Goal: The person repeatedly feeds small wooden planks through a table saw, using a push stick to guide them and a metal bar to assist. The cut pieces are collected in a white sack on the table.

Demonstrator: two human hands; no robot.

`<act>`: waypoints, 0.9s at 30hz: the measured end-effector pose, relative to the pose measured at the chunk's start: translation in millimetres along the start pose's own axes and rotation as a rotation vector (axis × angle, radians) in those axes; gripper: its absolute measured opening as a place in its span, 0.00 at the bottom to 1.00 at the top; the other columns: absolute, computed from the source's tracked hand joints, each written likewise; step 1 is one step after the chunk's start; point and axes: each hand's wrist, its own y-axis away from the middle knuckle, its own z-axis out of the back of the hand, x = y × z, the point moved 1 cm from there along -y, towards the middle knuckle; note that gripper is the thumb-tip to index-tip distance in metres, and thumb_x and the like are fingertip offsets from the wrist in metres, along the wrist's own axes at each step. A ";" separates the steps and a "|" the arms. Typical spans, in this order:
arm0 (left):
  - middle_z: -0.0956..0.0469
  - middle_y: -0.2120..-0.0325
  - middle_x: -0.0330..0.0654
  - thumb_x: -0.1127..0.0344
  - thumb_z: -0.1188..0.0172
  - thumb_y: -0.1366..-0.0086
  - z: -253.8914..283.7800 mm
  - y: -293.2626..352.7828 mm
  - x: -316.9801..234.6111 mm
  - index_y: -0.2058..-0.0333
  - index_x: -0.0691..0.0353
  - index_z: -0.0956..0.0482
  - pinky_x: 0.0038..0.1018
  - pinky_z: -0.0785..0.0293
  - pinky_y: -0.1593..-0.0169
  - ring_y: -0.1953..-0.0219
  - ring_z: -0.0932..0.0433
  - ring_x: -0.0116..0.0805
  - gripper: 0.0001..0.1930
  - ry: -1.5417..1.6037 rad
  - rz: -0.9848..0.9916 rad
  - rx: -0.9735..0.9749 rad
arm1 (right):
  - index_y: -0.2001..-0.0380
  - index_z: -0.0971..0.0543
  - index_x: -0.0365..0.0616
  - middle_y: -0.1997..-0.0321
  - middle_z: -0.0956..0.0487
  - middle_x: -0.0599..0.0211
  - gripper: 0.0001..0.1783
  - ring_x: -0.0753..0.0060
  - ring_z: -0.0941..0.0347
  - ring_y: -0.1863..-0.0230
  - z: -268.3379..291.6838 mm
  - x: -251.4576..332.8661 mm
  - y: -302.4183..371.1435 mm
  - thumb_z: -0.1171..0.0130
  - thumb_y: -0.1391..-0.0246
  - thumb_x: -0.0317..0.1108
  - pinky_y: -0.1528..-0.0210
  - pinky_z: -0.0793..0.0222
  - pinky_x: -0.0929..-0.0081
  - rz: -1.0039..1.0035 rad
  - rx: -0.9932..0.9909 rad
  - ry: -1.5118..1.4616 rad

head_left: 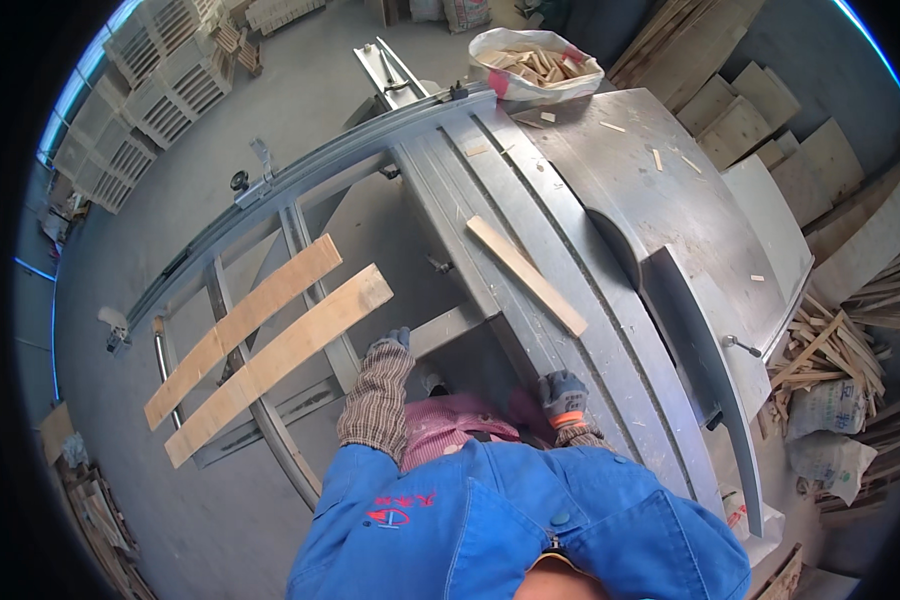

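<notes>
My left hand (394, 341), in a dark glove below a striped knit cuff, is at the metal crossbar (446, 329) of the saw's side frame. Its fingers look curled over the bar, though the sleeve hides part of them. With a grey glove and orange cuff, my right hand (564, 390) closes on the near edge of the grooved sliding table (610, 400). A narrow wood strip (526, 275) lies aslant on that table, beyond my right hand. Two longer plywood strips, one nearer (280, 365) and one farther (242, 332), rest across the frame to the left.
A curved metal fence (705, 350) stands right of the sliding table, beside the fixed saw table (660, 160) with scattered offcuts. Behind it is a white sack of wood scraps (535, 90). Boards (735, 115) and a scrap pile (825, 350) line the right; pallets (160, 75) stand far left.
</notes>
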 end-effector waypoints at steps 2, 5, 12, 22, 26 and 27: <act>0.31 0.35 0.52 0.64 0.49 0.30 -2.7 -1.8 -3.7 0.32 0.56 0.36 0.45 0.30 0.33 0.33 0.29 0.51 0.28 0.013 0.031 -0.004 | 0.67 0.17 0.50 0.63 0.18 0.55 0.13 0.46 0.21 0.59 2.6 -1.2 2.8 0.40 0.40 0.48 0.56 0.28 0.48 0.010 -0.013 -0.044; 0.29 0.37 0.53 0.63 0.48 0.30 2.9 3.2 -18.6 0.33 0.56 0.36 0.45 0.29 0.34 0.35 0.28 0.52 0.27 0.041 0.110 0.012 | 0.67 0.18 0.51 0.63 0.18 0.55 0.14 0.46 0.21 0.59 -4.6 -12.8 12.5 0.40 0.40 0.48 0.56 0.28 0.49 0.045 -0.028 -0.092; 0.29 0.36 0.52 0.59 0.49 0.28 -20.5 15.8 -34.8 0.35 0.56 0.34 0.44 0.29 0.34 0.34 0.30 0.53 0.25 0.007 0.144 0.014 | 0.67 0.18 0.53 0.63 0.19 0.58 0.14 0.47 0.21 0.58 -28.8 -46.8 33.5 0.41 0.39 0.50 0.55 0.27 0.50 0.093 -0.053 -0.127; 0.21 0.48 0.50 0.61 0.35 0.38 3.2 127.9 -6.3 0.47 0.56 0.24 0.45 0.26 0.41 0.46 0.23 0.53 0.21 0.172 -0.245 -0.585 | 0.69 0.17 0.51 0.69 0.20 0.56 0.11 0.46 0.23 0.64 -43.2 -67.7 103.7 0.38 0.41 0.45 0.63 0.29 0.48 0.156 -0.297 -0.034; 0.24 0.45 0.52 0.60 0.36 0.38 -45.4 141.7 152.0 0.39 0.54 0.28 0.43 0.29 0.36 0.42 0.25 0.53 0.28 0.201 -0.152 -1.040 | 0.68 0.19 0.50 0.70 0.21 0.56 0.10 0.45 0.24 0.66 -41.3 -40.9 137.0 0.38 0.40 0.43 0.65 0.30 0.48 0.210 -0.371 0.001; 0.28 0.41 0.52 0.57 0.32 0.41 -69.5 149.6 198.4 0.34 0.55 0.33 0.41 0.33 0.33 0.39 0.29 0.53 0.36 0.410 -0.184 -1.032 | 0.68 0.19 0.50 0.70 0.21 0.56 0.10 0.45 0.24 0.66 -40.7 -45.9 147.0 0.39 0.40 0.43 0.66 0.30 0.48 0.229 -0.372 0.008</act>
